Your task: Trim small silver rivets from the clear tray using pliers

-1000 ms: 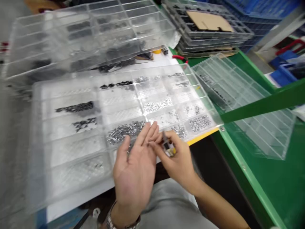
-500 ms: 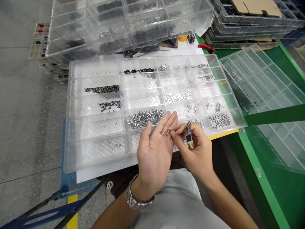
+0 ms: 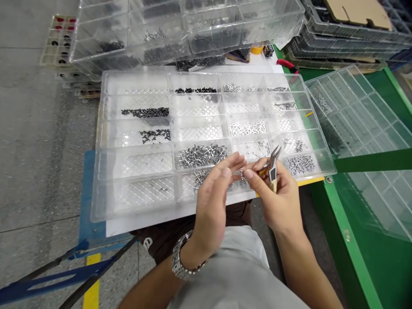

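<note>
My left hand (image 3: 214,201) is over the front edge of a clear compartment box (image 3: 130,82). Its fingers are stretched out and its palm faces right; whether anything lies in it is hidden. My right hand (image 3: 285,201), just beside it, is closed around small cutting pliers (image 3: 273,169) with pale yellow handles, their jaws pointing up. Its thumb and index finger are pinched close to the left fingertips, and anything between them is too small to make out. Silver screws (image 3: 202,155) fill a compartment beyond my left hand. Black screws (image 3: 146,112) lie farther back on the left.
Stacked clear boxes (image 3: 212,25) stand behind, and more trays with cardboard (image 3: 358,13) on top at the back right. Another clear box (image 3: 363,116) rests on the green table (image 3: 370,257). A red-handled tool (image 3: 287,65) lies behind the box.
My left hand has turned from palm up to palm sideways. The small metal pieces at its fingers no longer show. My right hand has shifted slightly right, with the pliers more fully in view.
</note>
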`<state>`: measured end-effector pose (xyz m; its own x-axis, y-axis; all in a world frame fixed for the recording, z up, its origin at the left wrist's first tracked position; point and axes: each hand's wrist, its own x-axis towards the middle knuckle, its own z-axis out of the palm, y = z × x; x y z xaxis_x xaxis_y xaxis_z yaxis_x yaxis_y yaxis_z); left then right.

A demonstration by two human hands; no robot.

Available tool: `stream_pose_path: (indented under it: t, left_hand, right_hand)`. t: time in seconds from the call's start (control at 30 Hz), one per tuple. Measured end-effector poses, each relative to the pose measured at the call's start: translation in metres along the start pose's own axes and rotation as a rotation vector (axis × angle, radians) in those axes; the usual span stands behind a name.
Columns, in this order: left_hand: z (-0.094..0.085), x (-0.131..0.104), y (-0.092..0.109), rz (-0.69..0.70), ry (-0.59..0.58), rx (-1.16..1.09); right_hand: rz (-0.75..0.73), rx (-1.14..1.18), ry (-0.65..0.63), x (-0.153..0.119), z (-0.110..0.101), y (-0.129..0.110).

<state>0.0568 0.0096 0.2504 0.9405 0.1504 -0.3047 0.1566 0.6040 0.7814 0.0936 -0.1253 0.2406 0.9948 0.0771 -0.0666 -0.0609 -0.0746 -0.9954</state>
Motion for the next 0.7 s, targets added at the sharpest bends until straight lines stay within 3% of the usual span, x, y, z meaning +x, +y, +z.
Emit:
stream_pose_path:
  t: [0.13, 0.37, 0.53, 0.7]
  left_hand:
    - [-0.006, -0.005, -0.002, 0.226, 0.012, 0.402]
    - [-0.023, 0.005, -0.006, 0.555, -0.004, 0.564]
    - [-0.037, 0.008, -0.003, 0.628, -0.055, 0.635]
    - [-0.047, 0.01, 0.003, 0.586, -0.137, 0.584]
  right_hand:
    - [0.055, 0.112, 0.019, 0.009, -0.002, -0.003]
    - [0.189, 0.215, -0.03, 0.013, -0.001, -0.01]
    - [0.287, 0.284, -0.147, 0.018, -0.004, -0.012]
    - [0.301, 0.281, -0.207, 0.02, -0.007, -0.015]
